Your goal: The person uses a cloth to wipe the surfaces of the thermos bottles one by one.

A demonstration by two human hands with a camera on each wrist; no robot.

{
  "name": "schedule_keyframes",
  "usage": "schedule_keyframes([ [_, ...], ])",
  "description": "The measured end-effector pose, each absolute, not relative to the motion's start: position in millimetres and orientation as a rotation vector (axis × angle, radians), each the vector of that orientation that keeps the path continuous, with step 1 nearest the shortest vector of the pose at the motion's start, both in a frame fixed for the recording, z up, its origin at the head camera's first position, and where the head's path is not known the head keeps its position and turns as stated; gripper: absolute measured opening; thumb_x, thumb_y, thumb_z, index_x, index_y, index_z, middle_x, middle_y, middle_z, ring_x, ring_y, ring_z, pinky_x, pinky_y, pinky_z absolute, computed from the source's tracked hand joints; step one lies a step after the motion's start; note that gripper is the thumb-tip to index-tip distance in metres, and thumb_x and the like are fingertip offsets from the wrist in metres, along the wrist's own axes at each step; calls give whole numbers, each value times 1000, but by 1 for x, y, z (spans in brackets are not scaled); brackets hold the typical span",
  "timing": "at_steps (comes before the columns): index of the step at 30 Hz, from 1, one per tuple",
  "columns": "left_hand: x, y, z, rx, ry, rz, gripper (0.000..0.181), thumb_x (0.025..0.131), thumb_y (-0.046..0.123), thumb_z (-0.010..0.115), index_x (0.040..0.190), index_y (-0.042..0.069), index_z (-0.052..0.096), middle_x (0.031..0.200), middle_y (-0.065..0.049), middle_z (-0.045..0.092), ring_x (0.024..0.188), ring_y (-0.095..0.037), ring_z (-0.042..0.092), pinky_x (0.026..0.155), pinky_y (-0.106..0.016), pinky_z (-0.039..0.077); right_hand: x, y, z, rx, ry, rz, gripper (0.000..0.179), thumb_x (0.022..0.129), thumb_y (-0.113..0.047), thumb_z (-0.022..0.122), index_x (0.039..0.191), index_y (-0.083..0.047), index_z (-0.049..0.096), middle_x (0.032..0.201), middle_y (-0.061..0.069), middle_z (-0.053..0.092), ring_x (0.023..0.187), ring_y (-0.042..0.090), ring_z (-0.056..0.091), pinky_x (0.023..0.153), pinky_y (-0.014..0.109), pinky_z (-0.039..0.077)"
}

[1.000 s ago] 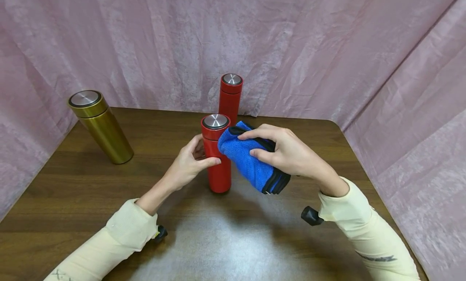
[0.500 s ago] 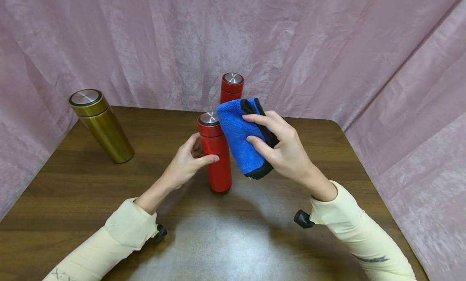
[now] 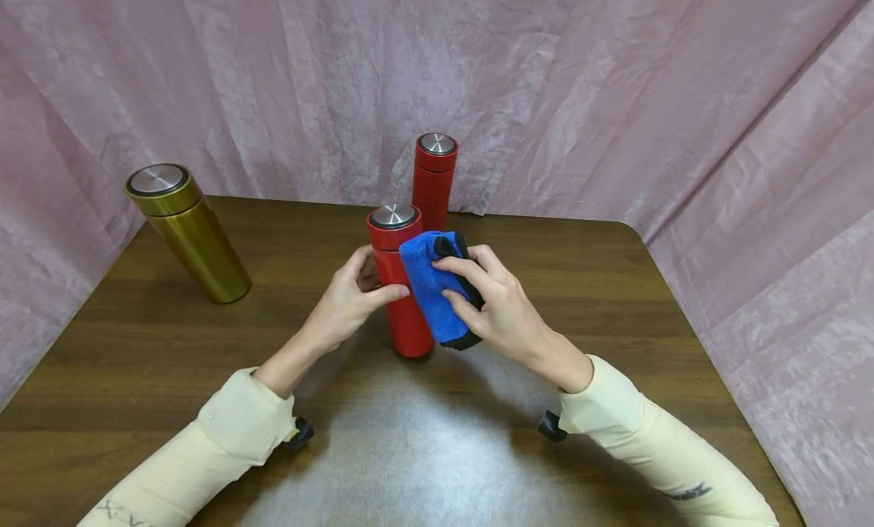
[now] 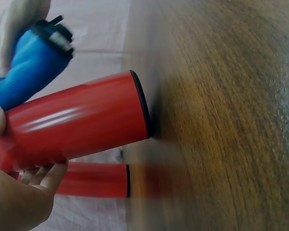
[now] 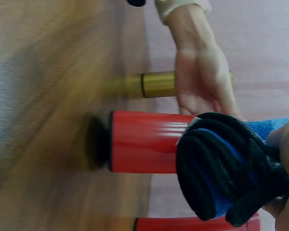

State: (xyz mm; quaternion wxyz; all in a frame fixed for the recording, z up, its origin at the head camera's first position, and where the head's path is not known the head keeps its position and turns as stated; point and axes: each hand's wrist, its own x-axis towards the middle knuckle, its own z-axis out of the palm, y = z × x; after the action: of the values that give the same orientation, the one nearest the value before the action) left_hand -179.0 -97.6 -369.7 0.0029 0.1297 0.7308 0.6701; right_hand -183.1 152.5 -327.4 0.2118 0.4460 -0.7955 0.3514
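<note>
A red thermos bottle with a silver-topped lid leans slightly left in the head view. My left hand grips its left side, thumb across the front. Whether its base touches the table is unclear. My right hand pinches a folded blue cloth with black edging between thumb and fingers. The cloth lies over the bottle's right side in the head view. Its black folded edges face the camera in the right wrist view, covering the bottle's upper part there.
A second red thermos bottle stands behind the held one, near the table's back edge. To the left stands a gold thermos bottle. Pink curtains hang behind and beside the wooden table.
The cloth in my right hand first rose along the bottle's right side, then came down and left against it. The held bottle's top has tipped a little left; my left hand keeps its grip.
</note>
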Motion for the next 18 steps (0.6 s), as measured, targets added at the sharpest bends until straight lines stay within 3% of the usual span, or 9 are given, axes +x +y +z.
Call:
schedule_keyframes([
  [5, -180, -99, -371, 390, 2305, 2111, 65, 93, 7, 77, 148, 3, 43, 137, -18, 61, 122, -33, 63, 103, -45, 53, -179, 157, -341, 1265, -2332, 933, 38, 91, 1, 76, 126, -7, 66, 115, 15, 57, 103, 26, 64, 82, 39, 62],
  [13, -183, -102, -374, 331, 2291, 2147, 64, 94, 9, 77, 148, 4, 44, 136, -16, 62, 121, -31, 63, 101, -36, 54, -169, 166, -362, 1291, -2556, 806, 37, 92, -2, 74, 126, -14, 65, 112, 9, 56, 86, 19, 63, 67, 28, 57],
  [18, -187, -100, -373, 306, 2276, 2171, 66, 95, 11, 76, 151, 6, 42, 139, -15, 60, 124, -29, 61, 106, -42, 50, -164, 172, -366, 1325, -2702, 724, 37, 91, -1, 73, 125, -15, 65, 109, 7, 55, 78, 16, 62, 64, 23, 53],
])
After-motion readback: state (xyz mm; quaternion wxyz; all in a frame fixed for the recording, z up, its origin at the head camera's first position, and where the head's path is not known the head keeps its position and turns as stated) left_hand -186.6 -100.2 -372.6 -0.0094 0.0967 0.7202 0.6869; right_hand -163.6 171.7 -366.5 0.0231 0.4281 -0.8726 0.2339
